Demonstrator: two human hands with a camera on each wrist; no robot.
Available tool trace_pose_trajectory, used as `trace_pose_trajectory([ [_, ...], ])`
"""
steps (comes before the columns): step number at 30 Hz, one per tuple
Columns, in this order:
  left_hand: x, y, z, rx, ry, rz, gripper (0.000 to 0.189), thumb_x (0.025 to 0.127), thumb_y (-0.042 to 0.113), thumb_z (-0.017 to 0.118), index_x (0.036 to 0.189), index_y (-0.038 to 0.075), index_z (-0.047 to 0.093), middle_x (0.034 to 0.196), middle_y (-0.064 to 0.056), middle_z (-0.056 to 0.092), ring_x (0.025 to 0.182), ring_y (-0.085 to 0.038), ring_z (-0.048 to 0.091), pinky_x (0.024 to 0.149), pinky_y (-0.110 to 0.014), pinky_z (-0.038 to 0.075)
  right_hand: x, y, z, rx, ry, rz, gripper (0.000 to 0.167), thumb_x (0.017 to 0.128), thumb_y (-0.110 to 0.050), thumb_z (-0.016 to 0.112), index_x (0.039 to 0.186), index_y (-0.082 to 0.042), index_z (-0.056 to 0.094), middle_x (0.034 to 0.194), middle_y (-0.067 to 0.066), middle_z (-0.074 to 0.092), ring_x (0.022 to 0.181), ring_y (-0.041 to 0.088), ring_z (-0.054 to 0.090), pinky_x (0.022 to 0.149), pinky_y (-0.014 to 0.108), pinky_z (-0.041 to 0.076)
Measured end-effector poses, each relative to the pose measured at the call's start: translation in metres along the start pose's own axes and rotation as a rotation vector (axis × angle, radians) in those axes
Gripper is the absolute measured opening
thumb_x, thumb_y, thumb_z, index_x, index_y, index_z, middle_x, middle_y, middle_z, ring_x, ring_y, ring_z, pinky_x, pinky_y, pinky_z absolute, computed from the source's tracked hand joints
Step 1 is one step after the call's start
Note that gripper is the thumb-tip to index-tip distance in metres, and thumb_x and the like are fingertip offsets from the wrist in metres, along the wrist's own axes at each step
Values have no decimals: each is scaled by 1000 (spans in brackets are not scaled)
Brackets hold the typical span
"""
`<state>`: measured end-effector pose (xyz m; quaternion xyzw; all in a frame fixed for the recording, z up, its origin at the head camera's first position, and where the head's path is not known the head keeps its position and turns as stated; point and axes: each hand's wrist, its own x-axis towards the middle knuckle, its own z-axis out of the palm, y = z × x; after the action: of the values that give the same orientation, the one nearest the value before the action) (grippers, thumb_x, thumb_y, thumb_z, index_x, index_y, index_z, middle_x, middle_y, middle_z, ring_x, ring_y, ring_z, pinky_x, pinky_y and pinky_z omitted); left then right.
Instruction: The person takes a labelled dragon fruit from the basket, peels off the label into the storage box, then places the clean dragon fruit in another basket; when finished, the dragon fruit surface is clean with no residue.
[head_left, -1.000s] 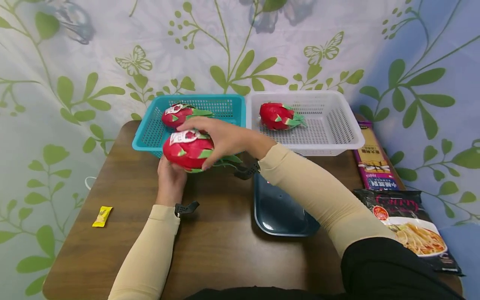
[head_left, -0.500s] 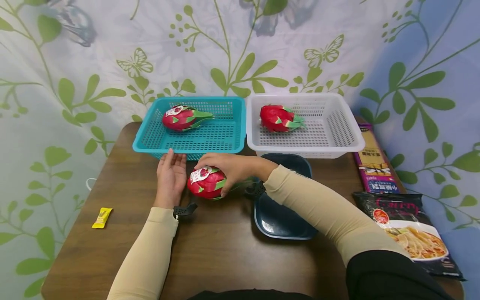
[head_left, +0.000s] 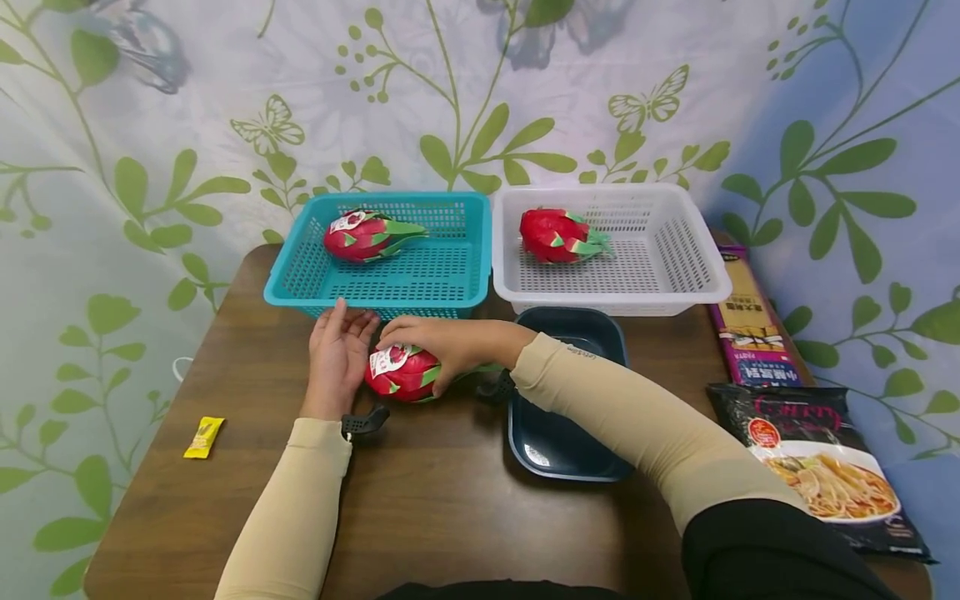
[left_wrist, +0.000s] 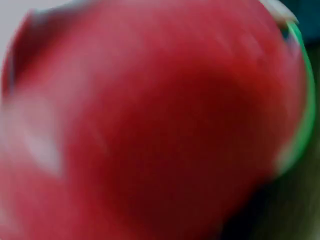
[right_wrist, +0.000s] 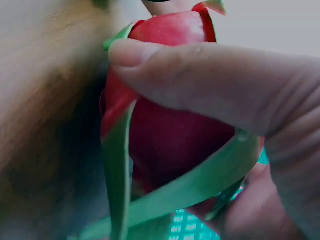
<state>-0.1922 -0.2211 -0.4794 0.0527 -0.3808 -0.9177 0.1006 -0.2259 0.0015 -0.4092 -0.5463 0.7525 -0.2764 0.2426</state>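
Clock directions are taken from the held dragon fruit (head_left: 405,383) in the head view. Farthest left, between eight and nine o'clock, a small yellow sachet (head_left: 204,437) with crimped ends lies on the brown wood-grain table (head_left: 435,500). At nine o'clock, just beside the fruit's blunt end, the left hand (head_left: 337,358) lies palm turned up and inward. Its fingers are loose, slightly bent and grasping nothing, and point to twelve at the near wall of a teal basket (head_left: 442,302); whether it touches the fruit cannot be told. Its forearm comes in from seven in a snug beige sleeve (head_left: 288,500).

The basket, at twelve, is latticed plastic, and inside its left half another dragon fruit (head_left: 367,237) rests on its side. The held fruit lies sideways, a smooth red oval with green scales and a white label, its leafy end toward three. The right hand (head_left: 453,346) grips it from above, fingers bent over the top, thumb pressed on the near side; that forearm slants in from four.

Around three sits a glossy dark-blue tray (head_left: 562,437) with rounded corners, partly under the right forearm. At two, a white perforated basket (head_left: 645,267) holds a third dragon fruit (head_left: 558,236). Farthest right, near three, are a flat pasta packet (head_left: 750,325) and a shiny black bag (head_left: 825,492).
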Motion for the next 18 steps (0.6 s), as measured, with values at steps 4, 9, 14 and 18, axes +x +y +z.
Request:
trace_pose_trajectory([
  [4,-5,-4,-7,565,-245,19,44,111,28,55,134,-9,48,128,-22,61,112,-28,62,96,-32,55,-7,6,-4,-24,-2,24,100,76,-19,98,156,-14,39,157,1,37,143,14,30,101,23,48],
  [9,-9,-3,-13,953,-614,-5,73,90,18,79,153,4,46,147,-16,52,128,-30,50,93,-31,56,-15,6,-10,0,13,46,103,77,-21,97,160,-12,36,158,2,39,143,16,33,98,25,50],
  [14,-14,-3,-11,1028,-701,-68,89,79,24,93,154,17,45,145,-7,53,129,-33,48,89,-41,59,-27,-3,-15,30,117,87,86,85,-25,92,156,-10,47,146,-1,55,131,13,48,95,25,52],
  [18,-20,-6,-5,1072,-695,-50,87,78,23,95,152,19,49,141,-4,56,126,-32,52,87,-43,60,-30,-13,-14,44,271,172,50,98,-23,79,142,-5,63,130,3,70,115,12,64,94,23,53],
])
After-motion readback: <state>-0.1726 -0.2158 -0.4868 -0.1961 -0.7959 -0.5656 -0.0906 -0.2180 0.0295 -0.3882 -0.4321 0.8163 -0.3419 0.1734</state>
